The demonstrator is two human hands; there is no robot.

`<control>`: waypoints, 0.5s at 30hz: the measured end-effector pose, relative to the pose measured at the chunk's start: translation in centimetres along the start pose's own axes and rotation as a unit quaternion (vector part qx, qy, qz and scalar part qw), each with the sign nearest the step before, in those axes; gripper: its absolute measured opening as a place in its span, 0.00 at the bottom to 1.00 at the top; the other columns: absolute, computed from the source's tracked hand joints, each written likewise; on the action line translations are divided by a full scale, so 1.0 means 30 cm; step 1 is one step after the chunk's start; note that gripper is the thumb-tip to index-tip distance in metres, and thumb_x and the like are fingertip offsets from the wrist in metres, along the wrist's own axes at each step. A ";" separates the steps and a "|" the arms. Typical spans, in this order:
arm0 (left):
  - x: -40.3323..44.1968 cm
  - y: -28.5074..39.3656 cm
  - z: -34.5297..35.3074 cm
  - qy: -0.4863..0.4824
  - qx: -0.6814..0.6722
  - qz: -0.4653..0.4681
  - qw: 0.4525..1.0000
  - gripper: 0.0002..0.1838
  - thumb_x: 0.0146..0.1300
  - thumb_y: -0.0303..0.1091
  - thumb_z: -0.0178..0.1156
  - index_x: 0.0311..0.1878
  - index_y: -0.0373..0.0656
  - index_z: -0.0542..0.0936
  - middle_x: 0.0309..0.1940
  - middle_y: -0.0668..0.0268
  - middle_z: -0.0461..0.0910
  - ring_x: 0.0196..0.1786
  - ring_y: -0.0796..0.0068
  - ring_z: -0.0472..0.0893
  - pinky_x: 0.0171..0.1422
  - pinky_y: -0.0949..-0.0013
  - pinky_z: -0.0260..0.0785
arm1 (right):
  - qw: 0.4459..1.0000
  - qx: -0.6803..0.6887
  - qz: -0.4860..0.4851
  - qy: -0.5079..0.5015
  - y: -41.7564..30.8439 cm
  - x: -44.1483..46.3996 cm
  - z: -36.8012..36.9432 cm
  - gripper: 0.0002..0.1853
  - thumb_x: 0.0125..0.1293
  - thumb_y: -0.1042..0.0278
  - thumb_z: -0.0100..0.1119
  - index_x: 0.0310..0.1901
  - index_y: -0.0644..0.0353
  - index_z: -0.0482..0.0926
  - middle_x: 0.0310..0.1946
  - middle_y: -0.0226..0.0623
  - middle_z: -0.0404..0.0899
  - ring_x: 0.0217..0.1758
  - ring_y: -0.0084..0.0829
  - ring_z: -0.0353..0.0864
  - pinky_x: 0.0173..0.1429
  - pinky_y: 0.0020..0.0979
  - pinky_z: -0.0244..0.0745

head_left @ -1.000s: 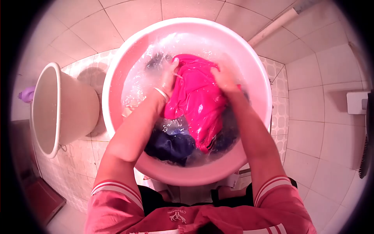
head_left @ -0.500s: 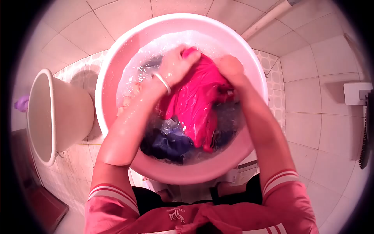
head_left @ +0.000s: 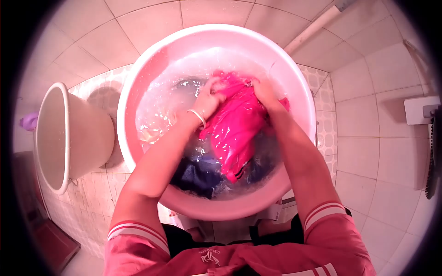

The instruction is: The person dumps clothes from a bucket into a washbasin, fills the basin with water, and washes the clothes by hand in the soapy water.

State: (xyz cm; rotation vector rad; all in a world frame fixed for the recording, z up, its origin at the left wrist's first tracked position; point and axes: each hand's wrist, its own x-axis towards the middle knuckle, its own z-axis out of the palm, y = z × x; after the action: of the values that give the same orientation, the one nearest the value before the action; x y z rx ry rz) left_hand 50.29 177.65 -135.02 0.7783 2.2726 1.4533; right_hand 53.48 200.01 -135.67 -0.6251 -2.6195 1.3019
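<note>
A bright pink cloth [head_left: 235, 124] lies bunched and wet in a large pink basin [head_left: 221, 209] of water. My left hand [head_left: 211, 99], with a white band at the wrist, is closed on the cloth's upper left side. At its upper right my right hand [head_left: 264, 93] grips the same cloth, the fingertips partly hidden by fabric. Dark blue cloth [head_left: 198, 176] sits in the water below and left of the pink one. A greyish cloth [head_left: 191, 84] shows under the surface at the upper left of the basin.
A pale bucket [head_left: 87, 133] lies on its side left of the basin, with a purple object [head_left: 29, 122] beyond it. A pipe [head_left: 315, 28] runs along the tiles at the upper right. A white wall fixture [head_left: 421, 110] and a dark brush-like item [head_left: 431, 161] are at the far right.
My hands, raised with the top of the pink cloth half a second ago, have come down toward the water. The left has moved slightly lower; both remain on the cloth.
</note>
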 end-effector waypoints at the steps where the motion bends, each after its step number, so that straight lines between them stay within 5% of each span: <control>1: 0.014 0.074 -0.006 -0.011 -0.316 -0.119 0.941 0.23 0.65 0.44 0.55 0.61 0.48 0.72 0.51 0.56 0.78 0.57 0.60 0.75 0.63 0.58 0.67 | 0.995 0.063 0.072 -0.011 -0.095 -0.042 -0.008 0.17 0.64 0.67 0.49 0.49 0.67 0.78 0.50 0.52 0.79 0.56 0.47 0.77 0.61 0.37 0.69; 2: 0.030 0.123 0.001 -0.022 -0.595 -0.223 0.772 0.22 0.66 0.45 0.54 0.60 0.48 0.73 0.52 0.60 0.78 0.56 0.65 0.76 0.62 0.62 0.69 | 0.993 0.101 -0.057 -0.008 -0.089 -0.067 0.048 0.13 0.62 0.70 0.49 0.42 0.68 0.80 0.45 0.48 0.81 0.53 0.44 0.78 0.58 0.38 0.70; 3: 0.055 0.100 0.041 0.022 -0.645 -0.230 0.728 0.17 0.66 0.45 0.55 0.52 0.47 0.78 0.45 0.63 0.80 0.49 0.66 0.79 0.57 0.62 0.72 | 0.972 0.171 -0.149 -0.066 -0.195 -0.167 0.049 0.10 0.58 0.71 0.53 0.39 0.65 0.80 0.41 0.47 0.80 0.50 0.42 0.79 0.55 0.36 0.72; 4: 0.069 0.075 0.073 0.087 -0.637 -0.253 0.723 0.15 0.67 0.47 0.55 0.45 0.46 0.80 0.38 0.64 0.81 0.42 0.68 0.81 0.50 0.63 0.75 | 0.967 0.015 -0.254 0.004 -0.249 -0.245 0.096 0.07 0.54 0.72 0.57 0.35 0.60 0.80 0.35 0.45 0.79 0.43 0.42 0.80 0.49 0.36 0.75; 6: 0.066 0.051 0.112 0.113 -0.652 -0.268 0.700 0.16 0.66 0.48 0.54 0.44 0.46 0.79 0.37 0.63 0.81 0.42 0.67 0.81 0.49 0.62 0.75 | 0.946 -0.048 -0.321 0.024 -0.407 -0.381 0.098 0.07 0.48 0.66 0.62 0.29 0.56 0.77 0.30 0.38 0.76 0.35 0.46 0.79 0.38 0.40 0.77; 9: 0.050 0.028 0.156 0.092 -0.679 -0.266 0.678 0.16 0.66 0.49 0.54 0.41 0.46 0.79 0.35 0.62 0.82 0.41 0.67 0.80 0.48 0.62 0.74 | 0.944 -0.077 -0.321 0.001 -0.382 -0.373 0.118 0.09 0.49 0.62 0.61 0.29 0.56 0.78 0.28 0.43 0.76 0.34 0.48 0.79 0.39 0.41 0.76; 14: 0.058 0.128 0.138 -0.008 -0.637 -0.355 0.685 0.17 0.66 0.49 0.52 0.40 0.45 0.79 0.34 0.61 0.81 0.40 0.65 0.80 0.49 0.62 0.74 | 0.989 -0.127 -0.059 0.043 -0.280 -0.108 0.043 0.18 0.59 0.55 0.50 0.31 0.63 0.82 0.32 0.56 0.80 0.40 0.57 0.79 0.48 0.48 0.74; 15: 0.085 0.130 0.127 0.006 -0.610 -0.307 0.731 0.14 0.67 0.45 0.51 0.42 0.44 0.78 0.37 0.61 0.81 0.43 0.66 0.80 0.52 0.61 0.73 | 0.990 -0.133 -0.030 0.036 -0.222 -0.058 0.025 0.20 0.60 0.54 0.48 0.32 0.64 0.82 0.34 0.58 0.80 0.42 0.58 0.79 0.50 0.48 0.73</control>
State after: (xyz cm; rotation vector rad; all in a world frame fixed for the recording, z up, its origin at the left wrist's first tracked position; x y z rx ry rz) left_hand 51.37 183.24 -133.08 -0.3719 0.8858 2.0118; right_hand 52.84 195.15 -130.77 -0.6113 -2.7509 0.9043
